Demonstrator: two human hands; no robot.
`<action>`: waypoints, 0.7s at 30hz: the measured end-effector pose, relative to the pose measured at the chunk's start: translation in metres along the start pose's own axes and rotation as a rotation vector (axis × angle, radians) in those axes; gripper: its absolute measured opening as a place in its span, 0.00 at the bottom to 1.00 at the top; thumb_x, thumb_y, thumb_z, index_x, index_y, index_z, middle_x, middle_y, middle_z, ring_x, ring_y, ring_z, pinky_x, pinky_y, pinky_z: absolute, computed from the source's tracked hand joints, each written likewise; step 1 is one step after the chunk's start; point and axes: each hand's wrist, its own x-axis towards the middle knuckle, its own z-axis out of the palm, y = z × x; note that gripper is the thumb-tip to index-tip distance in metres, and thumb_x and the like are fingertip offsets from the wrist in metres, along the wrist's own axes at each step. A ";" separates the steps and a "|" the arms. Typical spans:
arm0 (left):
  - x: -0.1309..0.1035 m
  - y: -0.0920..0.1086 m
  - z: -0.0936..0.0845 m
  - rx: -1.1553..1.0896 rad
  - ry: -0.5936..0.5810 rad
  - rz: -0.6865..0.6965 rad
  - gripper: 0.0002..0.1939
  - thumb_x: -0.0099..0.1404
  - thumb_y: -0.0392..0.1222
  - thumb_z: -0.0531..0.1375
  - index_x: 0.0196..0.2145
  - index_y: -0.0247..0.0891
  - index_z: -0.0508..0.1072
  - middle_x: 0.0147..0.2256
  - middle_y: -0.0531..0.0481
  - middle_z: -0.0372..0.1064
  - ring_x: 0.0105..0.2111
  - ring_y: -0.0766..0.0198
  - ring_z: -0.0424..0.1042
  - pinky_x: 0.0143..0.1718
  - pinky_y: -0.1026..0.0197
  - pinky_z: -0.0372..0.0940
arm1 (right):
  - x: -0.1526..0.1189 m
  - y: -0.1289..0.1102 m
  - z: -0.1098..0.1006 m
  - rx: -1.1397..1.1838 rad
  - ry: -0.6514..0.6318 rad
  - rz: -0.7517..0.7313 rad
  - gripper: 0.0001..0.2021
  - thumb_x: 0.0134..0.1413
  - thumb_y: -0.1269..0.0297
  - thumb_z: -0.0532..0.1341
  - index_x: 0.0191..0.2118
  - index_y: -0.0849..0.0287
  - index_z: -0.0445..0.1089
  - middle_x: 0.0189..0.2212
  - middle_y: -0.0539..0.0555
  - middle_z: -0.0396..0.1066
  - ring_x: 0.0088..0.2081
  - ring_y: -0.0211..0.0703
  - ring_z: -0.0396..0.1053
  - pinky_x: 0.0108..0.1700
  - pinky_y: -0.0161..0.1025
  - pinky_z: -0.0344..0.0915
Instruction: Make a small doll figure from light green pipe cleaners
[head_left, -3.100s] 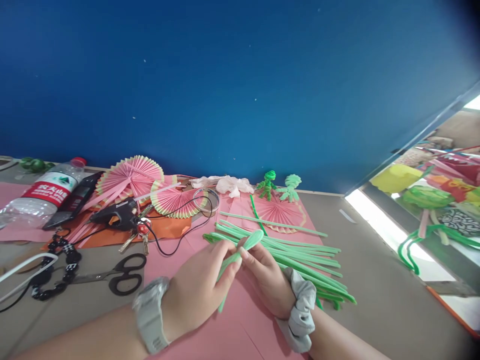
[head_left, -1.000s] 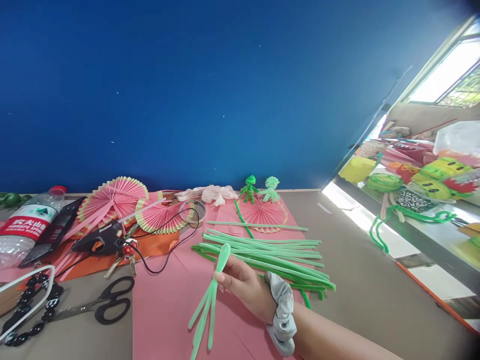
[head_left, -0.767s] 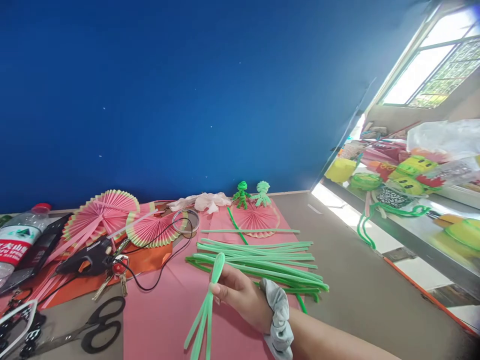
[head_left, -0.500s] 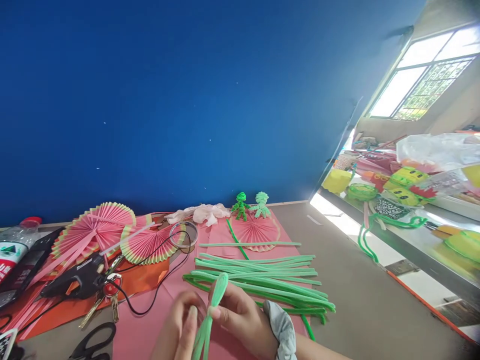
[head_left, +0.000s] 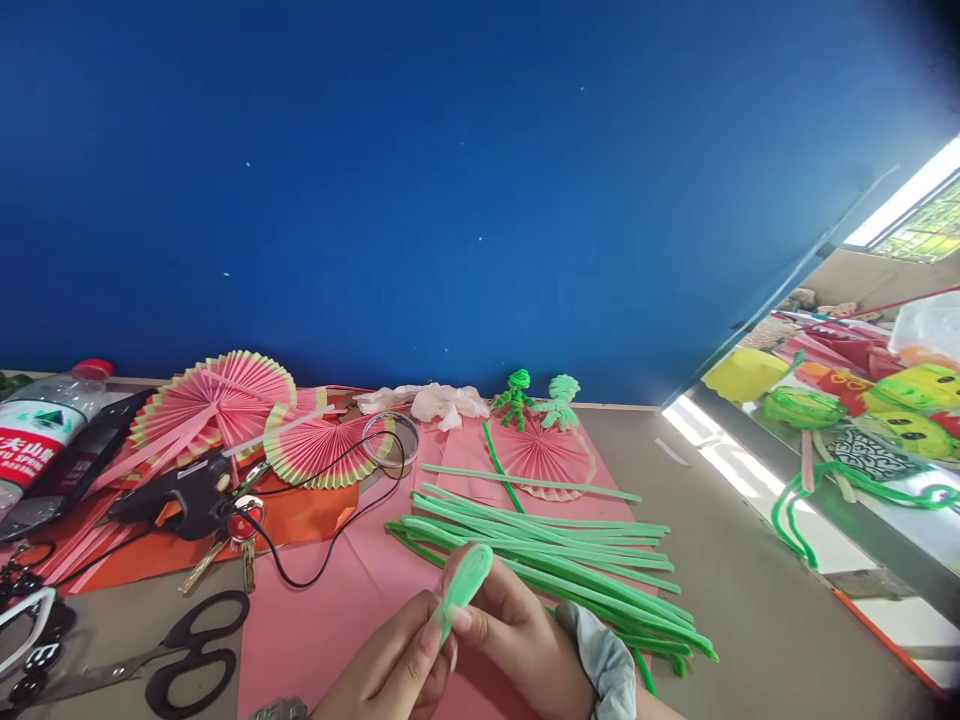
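Observation:
My left hand [head_left: 409, 655] and my right hand [head_left: 506, 625] meet at the bottom centre, both pinching a folded light green pipe cleaner bundle [head_left: 471, 575]. Its looped end points up between the fingers; the lower part is hidden by my left hand. Just beyond my hands lies a pile of green pipe cleaners [head_left: 555, 555] on pink paper [head_left: 300, 640]. Two small wound figures, one dark green [head_left: 516, 400] and one light green [head_left: 559, 402], stand by the blue wall.
Black scissors [head_left: 191, 650], keys [head_left: 246, 530], a black glue gun [head_left: 180, 495] with its cord, pink paper fans [head_left: 330, 445], a tape ring [head_left: 391, 440] and a bottle [head_left: 45, 430] lie to the left. A blue wall [head_left: 450, 200] rises behind.
The view has shifted, so the scene sits further right and more of the scissors shows. My left hand has closed around the lower part of the bundle, whose loop leans more to the right.

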 end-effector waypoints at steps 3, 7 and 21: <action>-0.002 0.003 0.000 0.004 -0.023 -0.034 0.14 0.57 0.55 0.55 0.26 0.42 0.69 0.19 0.52 0.56 0.22 0.64 0.59 0.23 0.68 0.63 | -0.001 0.000 -0.003 -0.050 -0.023 0.002 0.11 0.51 0.57 0.59 0.33 0.60 0.62 0.28 0.49 0.57 0.33 0.37 0.56 0.38 0.36 0.56; -0.005 0.006 0.000 0.035 -0.016 -0.034 0.15 0.58 0.55 0.54 0.28 0.41 0.70 0.21 0.52 0.58 0.22 0.65 0.59 0.24 0.68 0.63 | 0.000 0.002 -0.004 -0.097 -0.026 -0.022 0.11 0.51 0.58 0.59 0.32 0.61 0.62 0.28 0.49 0.58 0.32 0.37 0.56 0.37 0.37 0.56; -0.009 0.003 0.000 0.194 0.145 0.113 0.08 0.59 0.47 0.55 0.29 0.44 0.71 0.23 0.51 0.65 0.27 0.61 0.63 0.31 0.66 0.61 | -0.001 -0.001 0.002 -0.141 0.038 -0.038 0.09 0.53 0.58 0.57 0.32 0.59 0.64 0.28 0.49 0.61 0.32 0.38 0.60 0.37 0.37 0.60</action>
